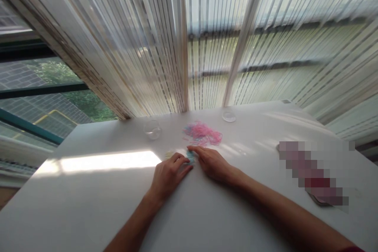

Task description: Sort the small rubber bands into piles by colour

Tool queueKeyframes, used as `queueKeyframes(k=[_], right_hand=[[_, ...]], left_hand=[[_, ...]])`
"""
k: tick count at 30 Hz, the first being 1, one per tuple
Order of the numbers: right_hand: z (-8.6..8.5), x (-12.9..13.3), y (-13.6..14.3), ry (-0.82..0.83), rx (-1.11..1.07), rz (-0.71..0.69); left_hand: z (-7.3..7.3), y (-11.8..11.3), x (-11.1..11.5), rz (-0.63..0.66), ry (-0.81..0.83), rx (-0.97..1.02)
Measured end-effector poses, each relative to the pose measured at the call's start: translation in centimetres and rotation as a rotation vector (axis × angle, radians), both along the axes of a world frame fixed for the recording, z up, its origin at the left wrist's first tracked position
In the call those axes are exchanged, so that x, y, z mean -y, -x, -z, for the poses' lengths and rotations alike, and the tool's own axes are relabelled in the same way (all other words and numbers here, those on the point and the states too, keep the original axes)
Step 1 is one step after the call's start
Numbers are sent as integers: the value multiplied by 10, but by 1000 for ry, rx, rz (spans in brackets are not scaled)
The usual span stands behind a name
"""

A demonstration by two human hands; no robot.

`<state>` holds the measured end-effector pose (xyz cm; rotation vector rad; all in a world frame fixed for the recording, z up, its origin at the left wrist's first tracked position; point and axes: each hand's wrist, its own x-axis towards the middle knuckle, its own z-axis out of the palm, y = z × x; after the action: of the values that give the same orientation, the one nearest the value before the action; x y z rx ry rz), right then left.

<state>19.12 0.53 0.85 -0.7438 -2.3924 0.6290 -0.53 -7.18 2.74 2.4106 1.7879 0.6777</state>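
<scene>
A small cluster of teal pieces lies on the white table between my two hands. On its left is my left hand, fingers bent and thumb apart from them, its tips at the edge of the cluster. My right hand comes in from the right, index finger stretched over the far side of the teal pieces. Nothing shows lifted in either hand. Just beyond lies a loose heap of thin pink pieces with some blue ones at its left. A few yellowish pieces sit beside my left fingers, partly covered.
A clear round container stands at the back left of the white table. A clear round lid or dish lies at the back right. On the right is a long pixelated object. String curtains hang behind the table.
</scene>
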Motion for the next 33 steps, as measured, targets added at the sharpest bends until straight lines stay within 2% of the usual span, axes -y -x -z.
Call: queueKeyframes(k=[9, 13, 16, 18, 25, 33], right_hand=[[3, 1, 0, 1, -119, 0], [2, -10, -5, -90, -204, 163], [-3, -21, -12, -200, -144, 319], [-6, -26, -16, -246, -74, 361], [-15, -36, -14, -268, 90, 305], [-37, -57, 2, -302, 391, 155]], left_hand=[[1, -1, 0, -4, -24, 1], [1, -1, 1, 1, -40, -1], [-1, 0, 1, 6, -61, 2], [-2, 1, 1, 10, -84, 5], [-5, 1, 1, -34, -160, 52], [-3, 6, 0, -76, -205, 61]])
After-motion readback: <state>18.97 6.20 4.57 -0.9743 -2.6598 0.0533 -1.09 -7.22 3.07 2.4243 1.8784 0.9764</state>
